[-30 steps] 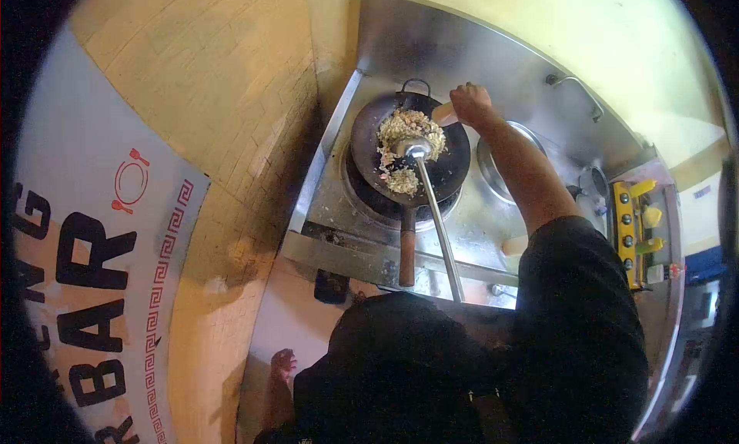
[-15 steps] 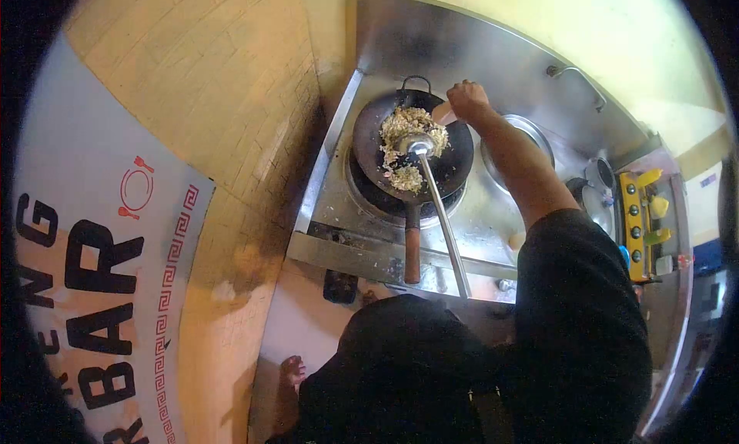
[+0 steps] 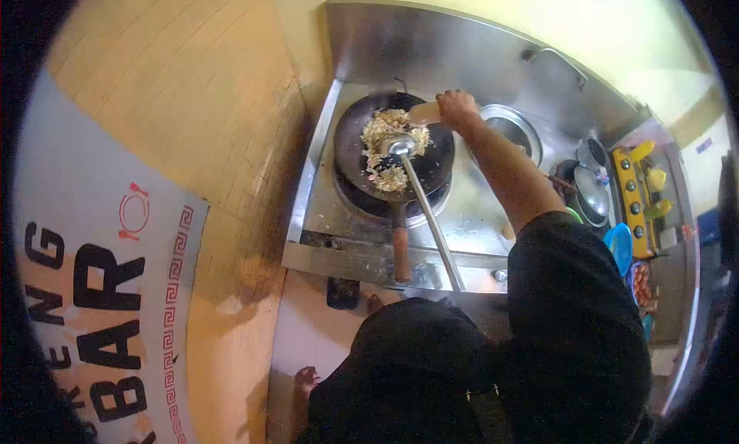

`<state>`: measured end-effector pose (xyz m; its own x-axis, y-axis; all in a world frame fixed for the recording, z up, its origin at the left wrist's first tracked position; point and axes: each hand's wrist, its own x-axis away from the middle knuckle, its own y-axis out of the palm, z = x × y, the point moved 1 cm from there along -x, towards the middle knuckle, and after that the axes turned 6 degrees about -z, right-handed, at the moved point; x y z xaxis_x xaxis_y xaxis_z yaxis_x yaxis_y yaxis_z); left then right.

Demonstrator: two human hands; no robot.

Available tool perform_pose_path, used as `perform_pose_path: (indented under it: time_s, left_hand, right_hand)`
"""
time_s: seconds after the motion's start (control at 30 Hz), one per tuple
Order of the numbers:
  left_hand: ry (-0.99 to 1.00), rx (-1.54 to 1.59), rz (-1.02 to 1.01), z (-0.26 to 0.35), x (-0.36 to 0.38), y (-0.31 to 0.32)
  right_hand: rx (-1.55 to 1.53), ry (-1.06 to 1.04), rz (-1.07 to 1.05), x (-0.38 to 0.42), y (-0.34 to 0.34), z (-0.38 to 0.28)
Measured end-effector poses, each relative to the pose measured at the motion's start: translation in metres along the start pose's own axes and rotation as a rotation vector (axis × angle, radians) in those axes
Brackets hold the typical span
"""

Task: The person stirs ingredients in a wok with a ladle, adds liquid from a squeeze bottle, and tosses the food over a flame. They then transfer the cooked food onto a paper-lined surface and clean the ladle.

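Note:
My right hand (image 3: 458,109) is closed round a pale tan bottle-shaped container (image 3: 426,114), tilted with its far end over the wok (image 3: 350,147). Inside that dark wok lies rice-like food with light and brown bits (image 3: 389,124), in a larger heap and a smaller one nearer me. A steel ladle (image 3: 431,213) rests there unheld. Its bowl sits on the food and its long handle slants across the rim past the stove's front. The wok's wooden handle (image 3: 401,255) points toward me. My left hand is out of view.
Right of the wok, a round steel pan (image 3: 531,124) stands behind my forearm. Farther right are a lidded pot (image 3: 593,190), a blue bowl (image 3: 618,247) and a yellow unit with dark knobs (image 3: 633,205). A steel backsplash (image 3: 439,51) and a brick wall (image 3: 254,136) border the stove.
The whole view has shifted, bringing more of the right-hand side into sight. My right hand keeps its grip, and the container lies flatter over the food. The ladle stays in the wok.

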<state>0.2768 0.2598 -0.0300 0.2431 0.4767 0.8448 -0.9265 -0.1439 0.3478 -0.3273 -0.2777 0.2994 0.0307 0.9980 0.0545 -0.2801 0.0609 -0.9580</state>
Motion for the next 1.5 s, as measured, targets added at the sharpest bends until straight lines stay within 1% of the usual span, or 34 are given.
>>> perform_pose_path:
  time_s: [0.07, 0.1, 0.13, 0.17, 0.2, 0.23, 0.27, 0.3, 0.33, 0.4, 0.43, 0.5, 0.53, 0.6, 0.63, 0.67, 0.73, 0.77, 0.8, 0.83, 0.9, 0.97, 1.03, 1.07, 1.1, 1.17, 1.2, 1.23, 1.3, 1.37, 1.4, 1.43, 1.47, 1.5]
  left_hand:
    - [0.018, -0.115, -0.039, 0.032, 0.007, 0.033]
    - [0.034, -0.185, -0.069, 0.054, 0.013, 0.056]
    - [0.056, -0.26, -0.107, 0.079, 0.018, 0.083]
    - [0.08, -0.346, -0.15, 0.105, 0.023, 0.114]
    - [0.099, -0.451, -0.199, 0.132, 0.026, 0.148]
    - [0.119, -0.55, -0.244, 0.155, 0.03, 0.187]
    - [0.122, -0.706, -0.287, 0.178, 0.033, 0.234]
    - [0.133, -0.862, -0.329, 0.201, 0.037, 0.281]
    - [0.201, -0.927, -0.396, 0.21, 0.03, 0.319]
    - [0.292, -0.994, -0.486, 0.224, 0.028, 0.415]
    - [0.318, -0.998, -0.511, 0.222, 0.03, 0.467]
    - [0.354, -0.909, -0.578, 0.192, -0.018, 0.525]
    - [0.372, -0.865, -0.636, 0.174, -0.045, 0.564]
    - [0.532, -1.069, -0.557, 0.141, -0.077, 0.633]
    - [0.621, -1.152, -0.51, 0.123, -0.09, 0.662]
    - [0.625, -1.083, -0.48, 0.107, -0.103, 0.687]
    - [0.738, -1.155, -0.451, 0.082, -0.162, 0.704]
    - [0.799, -1.176, -0.428, 0.073, -0.191, 0.703]
    - [0.823, -1.227, -0.389, 0.069, -0.194, 0.717]
    - [0.752, -1.169, -0.373, 0.065, -0.196, 0.726]
    - [0.62, -1.041, -0.326, 0.061, -0.203, 0.734]
    - [0.748, -0.984, -0.296, 0.054, -0.211, 0.737]
    - [0.87, -0.924, -0.285, 0.059, -0.193, 0.748]
    - [0.857, -0.964, -0.233, 0.067, -0.171, 0.758]
    - [0.83, -1.055, -0.047, 0.078, -0.167, 0.758]
    - [0.781, -1.141, 0.165, 0.11, -0.124, 0.769]
    - [1.031, -0.802, 0.01, 0.117, -0.138, 0.746]
    - [1.055, -0.904, 0.051, 0.14, -0.117, 0.748]
    - [1.071, -0.928, 0.238, 0.176, -0.1, 0.729]
    - [0.941, -0.85, 0.26, 0.215, -0.071, 0.725]
    - [0.955, -0.974, 0.323, 0.238, -0.068, 0.714]
    - [0.966, -1.095, 0.383, 0.264, -0.068, 0.693]
    - [0.849, -1.218, 0.525, 0.294, -0.084, 0.661]
    - [0.721, -1.415, 0.547, 0.321, -0.081, 0.652]
  right_hand:
    - [-0.166, 0.158, 0.102, 0.02, 0.01, 0.015]
    - [-0.26, 0.182, -0.024, 0.035, 0.001, 0.024]
    - [-0.408, 0.244, -0.042, 0.049, 0.009, 0.033]
    - [-0.639, 0.283, -0.095, 0.073, 0.004, 0.042]
    - [-0.775, 0.251, -0.054, 0.097, 0.012, 0.052]
    - [-1.281, 0.297, -0.108, 0.121, 0.035, 0.062]
    - [-1.469, 0.326, -0.091, 0.149, 0.05, 0.067]
    - [-1.823, 0.286, -0.068, 0.194, 0.036, 0.066]
    - [-2.196, 0.154, -0.014, 0.231, 0.045, 0.064]
    - [-2.598, -0.037, 0.069, 0.302, 0.065, 0.075]
    - [-2.693, -0.047, 0.056, 0.335, 0.072, 0.087]
    - [-2.689, -0.056, 0.001, 0.392, 0.078, 0.133]
    - [-2.693, -0.076, 0.082, 0.413, 0.082, 0.167]
    - [-2.679, -0.116, 0.244, 0.456, 0.09, 0.244]
    - [-2.494, -0.049, 0.45, 0.474, 0.089, 0.285]
    - [-2.31, 0.016, 0.634, 0.486, 0.093, 0.325]
    - [-1.659, 0.442, 0.825, 0.522, 0.113, 0.424]
    - [-1.401, 0.744, 0.669, 0.542, 0.15, 0.481]
    - [-1.296, 0.774, 0.915, 0.553, 0.176, 0.532]
    - [-1.296, 0.879, 1.079, 0.568, 0.209, 0.583]
    - [-1.005, 1.027, 1.156, 0.596, 0.264, 0.676]
    - [-0.962, 1.056, 1.139, 0.616, 0.309, 0.749]
    - [-0.795, 1.135, 0.987, 0.624, 0.341, 0.804]
    - [-0.712, 1.152, 0.884, 0.623, 0.353, 0.824]
    - [-0.649, 1.153, 0.787, 0.624, 0.368, 0.843]
    - [-0.574, 1.144, 0.618, 0.622, 0.402, 0.87]
    - [-0.537, 1.144, 0.543, 0.627, 0.423, 0.887]
    - [-0.511, 1.165, 0.495, 0.625, 0.439, 0.893]
    - [-0.465, 1.233, 0.431, 0.623, 0.448, 0.889]
    - [-0.453, 1.288, 0.455, 0.636, 0.453, 0.876]
    - [-0.447, 1.283, 0.511, 0.647, 0.453, 0.871]
    - [-0.482, 1.216, 0.659, 0.648, 0.456, 0.856]
    - [-0.519, 1.121, 0.826, 0.65, 0.458, 0.845]
    - [-0.576, 1.051, 0.93, 0.649, 0.457, 0.824]
